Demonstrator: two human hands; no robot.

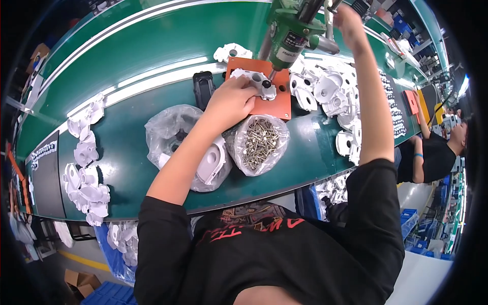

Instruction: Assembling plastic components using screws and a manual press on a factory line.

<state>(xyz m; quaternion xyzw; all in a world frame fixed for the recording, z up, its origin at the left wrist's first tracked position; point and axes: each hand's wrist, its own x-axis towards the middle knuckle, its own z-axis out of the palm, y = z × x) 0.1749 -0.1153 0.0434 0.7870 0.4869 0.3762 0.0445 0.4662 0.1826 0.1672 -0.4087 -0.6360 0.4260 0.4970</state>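
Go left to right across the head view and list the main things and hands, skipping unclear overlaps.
Black mat, leftmost pile of white parts, left hand, green machine, right hand, co-worker in black.

Green metal press [288,38]: top cut off. White moulded plastic part [261,88]: partly hidden under left hand [231,100]. Right hand [348,21]: blurred.

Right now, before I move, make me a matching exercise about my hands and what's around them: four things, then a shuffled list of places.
Things:
1. Left hand
2. Right hand
3. Metal screws
4. Orange board

Places:
A. Inside a clear bag
B. Directly beneath the white part
C. Raised beside the green machine
D. Touching the white part from above

Pairs: 1-D, 2-C, 3-A, 4-B
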